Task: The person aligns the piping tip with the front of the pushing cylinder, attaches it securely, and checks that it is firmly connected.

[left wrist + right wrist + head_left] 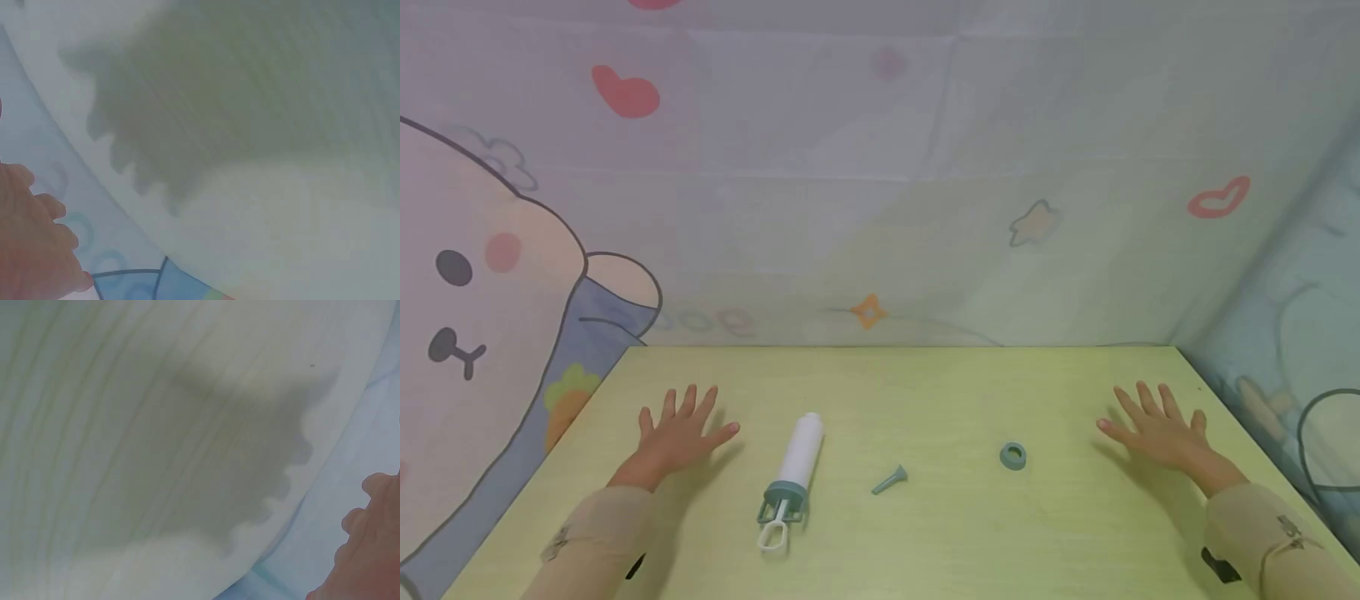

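My left hand [676, 442] is spread with straight fingers over the left of the table, its shadow falling beside it. Nearest to it lies a large white plunger syringe [802, 450] with a teal collar and a white loop handle pointing towards me. Right of the syringe is a small teal nozzle [891, 479], flared at one end. Farther right a teal ring cap [1012, 456] rests on the table. Over the right side my right hand [1167, 437] is spread too, holding nothing. Each wrist view catches only part of its hand, the left [37, 237] and the right [369, 544].
The pale yellow-green table [955, 550] ends at a straight back edge. Behind it hangs a printed cloth [820, 117] with hearts, stars and a cartoon bear at left. More cloth [1307, 333] hangs along the right side.
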Demonstrator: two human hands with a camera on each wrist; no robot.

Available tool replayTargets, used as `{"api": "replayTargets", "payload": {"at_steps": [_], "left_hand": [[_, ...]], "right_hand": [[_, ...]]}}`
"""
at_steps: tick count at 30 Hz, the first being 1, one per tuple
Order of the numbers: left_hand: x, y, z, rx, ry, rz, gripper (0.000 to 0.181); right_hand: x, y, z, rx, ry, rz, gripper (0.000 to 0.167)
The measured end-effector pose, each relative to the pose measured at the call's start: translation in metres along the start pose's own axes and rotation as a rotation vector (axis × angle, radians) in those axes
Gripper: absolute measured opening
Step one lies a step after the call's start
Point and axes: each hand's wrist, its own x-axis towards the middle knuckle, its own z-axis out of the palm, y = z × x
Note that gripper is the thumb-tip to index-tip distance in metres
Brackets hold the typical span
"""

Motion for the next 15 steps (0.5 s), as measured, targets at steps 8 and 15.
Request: {"api": "replayTargets", "payload": {"at_steps": [8,15], "left_hand": [[0.007,0.029,0.001,0.035,0.009,0.067,0.085],[0.012,0.066,0.01,0.07,0.021,0.175,0.081]], "right_hand": [[0.001,-0.02,-0.004,0.016,0.02,-0.037,0.083],[0.003,-0.041,0.0,0.025,0.059,-0.11,0.079]]}}
